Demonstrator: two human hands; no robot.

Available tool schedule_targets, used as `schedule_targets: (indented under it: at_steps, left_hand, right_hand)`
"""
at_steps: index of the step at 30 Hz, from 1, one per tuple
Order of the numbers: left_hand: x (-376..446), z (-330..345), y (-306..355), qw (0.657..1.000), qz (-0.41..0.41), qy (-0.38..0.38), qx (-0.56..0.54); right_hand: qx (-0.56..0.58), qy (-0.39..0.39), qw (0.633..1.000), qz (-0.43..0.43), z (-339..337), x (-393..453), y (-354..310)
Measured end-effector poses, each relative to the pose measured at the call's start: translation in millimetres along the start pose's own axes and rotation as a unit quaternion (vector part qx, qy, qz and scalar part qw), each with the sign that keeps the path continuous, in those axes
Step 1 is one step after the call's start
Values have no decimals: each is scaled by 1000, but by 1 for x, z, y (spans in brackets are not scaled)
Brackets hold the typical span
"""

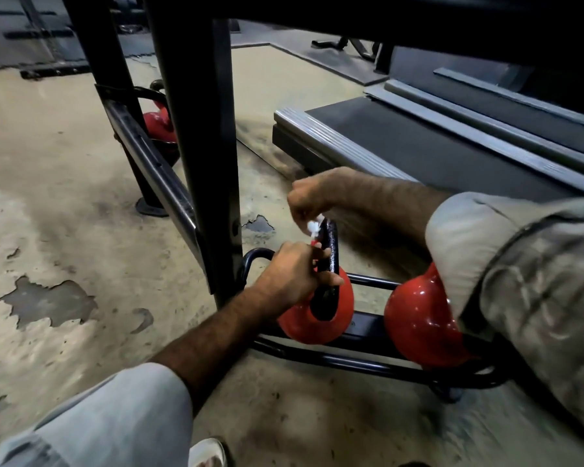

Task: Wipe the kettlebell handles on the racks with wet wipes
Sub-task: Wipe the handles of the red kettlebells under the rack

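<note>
Kettlebell in hand: a red kettlebell [317, 315] sits on the lowest black rack [368, 364] at floor level, at about 5 o'clock from the rack's upright post [196, 129]; its black handle [331, 251] stands up above the bell
Left hand: the left hand [292, 276] grips the lower part of the handle, its fingers curled round the bar, and so steadies the bell
Right hand: the right hand [305, 202], at 12 o'clock from the left hand, pinches a small bunched white wet wipe [314, 227] against the top of the handle
Step in hand: judged as wiping the upper curve of this handle
How to do it well: the person should spread the wipe wider so that more of it wraps the bar, draw it down both sides and along the inner face, and shift the left hand so that the part under it also gets wiped
Risk: the bell could rock on the rails if the left hand lets go too soon
Next bells: a second red kettlebell [418, 328] at 3 o'clock is half hidden by the right sleeve [486, 244]; a third kettlebell [159, 123] sits far along the rack at 11 o'clock
</note>
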State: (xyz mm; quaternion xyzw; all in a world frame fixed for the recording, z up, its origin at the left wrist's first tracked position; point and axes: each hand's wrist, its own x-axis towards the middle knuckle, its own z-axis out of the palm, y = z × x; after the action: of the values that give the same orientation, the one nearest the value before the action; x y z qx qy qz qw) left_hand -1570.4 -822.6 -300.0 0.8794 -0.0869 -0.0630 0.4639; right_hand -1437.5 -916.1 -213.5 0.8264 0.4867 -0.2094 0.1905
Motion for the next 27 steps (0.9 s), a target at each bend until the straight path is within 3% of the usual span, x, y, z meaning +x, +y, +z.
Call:
schedule_targets:
  at_steps: [4, 7, 11, 13, 16, 21, 23, 25, 27]
  left_hand:
    - [-3, -1, 4, 999, 22, 5, 39]
    - [-4, -3, 6, 997, 35, 17, 66]
    - [-3, -1, 4, 996, 41, 21, 78]
    - [-2, -1, 4, 996, 46, 26, 76]
    - [-2, -1, 3, 997, 42, 27, 55]
    - [-5, 1, 6, 998, 34, 27, 47]
    - [-6, -1, 12, 996, 28, 35, 72]
    - [-7, -2, 18, 995, 13, 33, 96]
    - [-6, -5, 22, 998, -18, 14, 51]
  right_hand:
    - [-15, 13, 1000, -2, 9, -3, -8]
    - [24, 140, 990, 17, 34, -12, -1]
    - [116, 285, 940, 146, 61, -21, 5]
    - [169, 373, 895, 178, 79, -31, -6]
    - [316, 481, 783, 237, 108, -47, -33]
    - [508, 514, 599, 346, 118, -36, -46]
    - [587, 507, 524, 352, 125, -29, -53]
    - [626, 504, 490, 337, 143, -29, -65]
    - [667, 486, 473, 308, 150, -42, -82]
